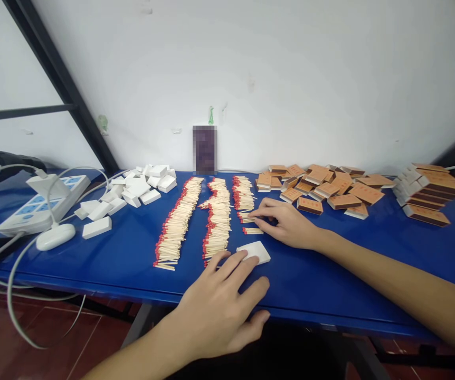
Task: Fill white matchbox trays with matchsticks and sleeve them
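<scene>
My left hand (231, 303) is near the front of the table, fingers spread, with fingertips resting on a small white matchbox tray (259, 252). My right hand (288, 224) is pinched at the stick ends of a few red-tipped matches (245, 216) at the near end of the short right-hand row. A small group of matches (253, 231) lies just below those fingertips. Two longer rows of matches, the left row (179, 221) and the middle row (217, 216), run toward the wall with their red heads to the left.
White matchbox trays (134, 186) are heaped at the left, near a power strip (45, 203) with cables and a white adapter (55, 237). Orange matchbox sleeves (330, 182) lie piled at the right. Stacked matchboxes (429, 190) stand farther right on the blue table (112, 264).
</scene>
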Demonstrator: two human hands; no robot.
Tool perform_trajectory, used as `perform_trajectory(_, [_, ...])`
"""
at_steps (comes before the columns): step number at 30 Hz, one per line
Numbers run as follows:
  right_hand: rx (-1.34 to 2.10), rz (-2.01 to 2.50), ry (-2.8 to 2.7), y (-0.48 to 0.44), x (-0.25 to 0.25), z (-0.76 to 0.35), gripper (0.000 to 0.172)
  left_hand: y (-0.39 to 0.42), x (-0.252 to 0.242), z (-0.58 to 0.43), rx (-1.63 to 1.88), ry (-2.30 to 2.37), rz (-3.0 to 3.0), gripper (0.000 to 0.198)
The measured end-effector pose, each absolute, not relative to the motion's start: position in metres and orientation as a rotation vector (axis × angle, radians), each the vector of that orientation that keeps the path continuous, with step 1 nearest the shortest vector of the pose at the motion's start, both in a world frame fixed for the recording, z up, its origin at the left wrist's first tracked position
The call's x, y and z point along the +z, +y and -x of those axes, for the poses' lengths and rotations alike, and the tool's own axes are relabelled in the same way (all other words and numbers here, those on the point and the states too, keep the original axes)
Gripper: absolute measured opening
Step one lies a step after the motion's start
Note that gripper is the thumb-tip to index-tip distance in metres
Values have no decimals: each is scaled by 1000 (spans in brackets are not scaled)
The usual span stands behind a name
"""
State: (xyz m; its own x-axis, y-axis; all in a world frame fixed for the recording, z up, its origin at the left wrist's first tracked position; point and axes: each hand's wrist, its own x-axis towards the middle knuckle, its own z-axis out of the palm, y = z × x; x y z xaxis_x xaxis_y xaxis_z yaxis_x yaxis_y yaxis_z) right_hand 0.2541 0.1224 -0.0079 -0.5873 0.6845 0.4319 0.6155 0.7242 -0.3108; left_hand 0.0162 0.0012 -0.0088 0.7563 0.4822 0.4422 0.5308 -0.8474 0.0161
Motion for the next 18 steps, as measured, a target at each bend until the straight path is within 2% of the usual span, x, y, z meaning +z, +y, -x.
perform_trajectory(18, [199, 980, -2422, 122, -7, -254, 30, 1, -9, -17, -670, -820, 2831, 30])
